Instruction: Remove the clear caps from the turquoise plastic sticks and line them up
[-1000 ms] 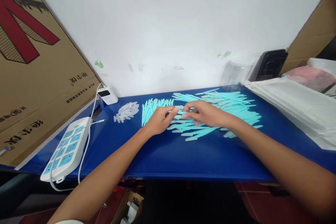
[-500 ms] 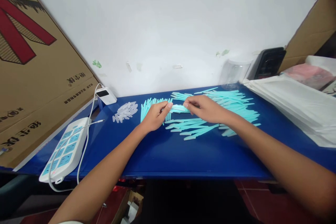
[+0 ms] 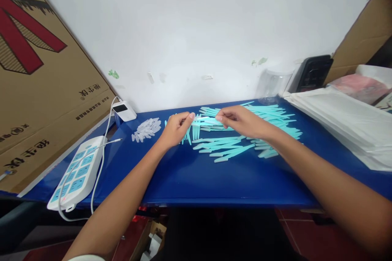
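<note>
We pinch a teal stick (image 3: 206, 121) between our hands, above the blue table (image 3: 190, 183): our left hand (image 3: 176, 129) grips one end between thumb and finger, our right hand (image 3: 241, 121) the other. More sticks (image 3: 272, 116) lie loose beneath and to the right, with a heap of clear caps (image 3: 146, 129) off to the left. At the back right we see a clear jar (image 3: 277, 85), its contents indistinct, and a plastic bag (image 3: 352, 86) with something pink inside. Below the table, a small box (image 3: 159, 228) holds white pieces (image 3: 155, 244).
</note>
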### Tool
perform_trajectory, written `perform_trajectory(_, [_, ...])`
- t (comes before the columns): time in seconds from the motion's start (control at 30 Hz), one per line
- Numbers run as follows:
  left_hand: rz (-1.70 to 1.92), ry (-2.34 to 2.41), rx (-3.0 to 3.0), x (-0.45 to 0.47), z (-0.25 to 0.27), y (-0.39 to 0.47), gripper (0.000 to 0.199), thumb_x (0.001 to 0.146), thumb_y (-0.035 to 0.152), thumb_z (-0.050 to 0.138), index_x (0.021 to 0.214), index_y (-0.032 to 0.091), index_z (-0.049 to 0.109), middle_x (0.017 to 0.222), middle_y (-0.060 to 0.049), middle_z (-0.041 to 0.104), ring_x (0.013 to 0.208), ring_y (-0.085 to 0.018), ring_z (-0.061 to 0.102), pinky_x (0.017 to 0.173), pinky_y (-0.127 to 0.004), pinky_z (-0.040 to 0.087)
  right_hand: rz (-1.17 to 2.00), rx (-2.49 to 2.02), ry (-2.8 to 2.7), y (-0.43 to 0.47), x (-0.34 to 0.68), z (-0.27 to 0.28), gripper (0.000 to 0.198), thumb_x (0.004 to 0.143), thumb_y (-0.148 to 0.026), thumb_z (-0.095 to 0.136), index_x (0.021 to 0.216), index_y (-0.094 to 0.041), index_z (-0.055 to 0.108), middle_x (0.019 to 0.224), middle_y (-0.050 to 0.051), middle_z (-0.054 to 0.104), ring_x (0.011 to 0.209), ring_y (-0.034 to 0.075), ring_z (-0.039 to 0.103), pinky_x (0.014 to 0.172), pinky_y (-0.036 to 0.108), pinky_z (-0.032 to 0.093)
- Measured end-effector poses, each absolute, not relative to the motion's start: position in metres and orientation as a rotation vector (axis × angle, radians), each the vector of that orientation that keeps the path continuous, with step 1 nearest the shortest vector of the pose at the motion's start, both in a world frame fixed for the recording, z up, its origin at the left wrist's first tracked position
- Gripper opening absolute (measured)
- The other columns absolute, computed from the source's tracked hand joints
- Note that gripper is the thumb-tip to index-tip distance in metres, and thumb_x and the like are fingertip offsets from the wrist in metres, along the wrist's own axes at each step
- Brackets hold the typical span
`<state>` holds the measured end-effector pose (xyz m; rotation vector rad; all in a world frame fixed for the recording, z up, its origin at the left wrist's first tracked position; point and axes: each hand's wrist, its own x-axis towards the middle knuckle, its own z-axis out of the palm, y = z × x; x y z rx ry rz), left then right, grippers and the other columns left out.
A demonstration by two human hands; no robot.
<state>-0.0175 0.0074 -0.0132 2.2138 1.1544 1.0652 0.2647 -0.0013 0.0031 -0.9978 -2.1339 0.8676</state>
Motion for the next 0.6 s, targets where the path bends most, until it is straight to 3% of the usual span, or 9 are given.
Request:
perform_trajectory(0.17, [1.324,1.572,2.241,-0.059,-0.002,0.026,0.051,0.107,0.057,0.04,0.069,0.023,0.036,0.059,0.003,0.037,0.059,-0.015,0.037,0.061,-0.03,0.029,0.626,-1.135,-2.002,0.018,0.292,0.005,0.052,0.099,-0.067,0.054,0.083,-0.019,0.065,0.078,0.008,0.07,0.072,0.021,0.06,0.069,0.034,0.045])
perform_trajectory(0.27, [1.026,1.947,2.447,-0.075,-0.001,0.033,0.047,0.107,0.05,0.039,0.07,0.022,0.047,0.062,-0.002,0.049,0.063,-0.019,0.048,0.064,-0.031,0.029,0.565,-1.193,-1.917,0.026,0.294,-0.001,0.045,0.099,-0.061,0.055,0.087,-0.019,0.065,0.078,0.007,0.071,0.07,0.02,0.06,0.069,0.034,0.044])
perform_trajectory(0.4, [0.487,2.088,2.53,-0.074,-0.012,0.036,0.048,0.107,0.05,0.039,0.081,0.022,0.067,0.077,-0.01,0.068,0.076,-0.026,0.062,0.065,-0.033,0.031,0.549,-1.242,-1.91,0.022,0.278,-0.012,0.035,0.102,-0.048,0.054,0.088,-0.019,0.066,0.081,0.008,0.075,0.073,0.021,0.063,0.072,0.035,0.045])
perform_trajectory(0.6, [0.562,2.02,2.573,-0.063,-0.021,0.034,0.05,0.105,0.055,0.045,0.087,0.02,0.075,0.096,-0.012,0.071,0.085,-0.026,0.063,0.067,-0.033,0.034,0.619,-1.223,-1.91,0.013,0.26,-0.021,0.024,0.101,-0.04,0.058,0.095,-0.019,0.067,0.087,0.008,0.077,0.084,0.024,0.067,0.085,0.038,0.049])
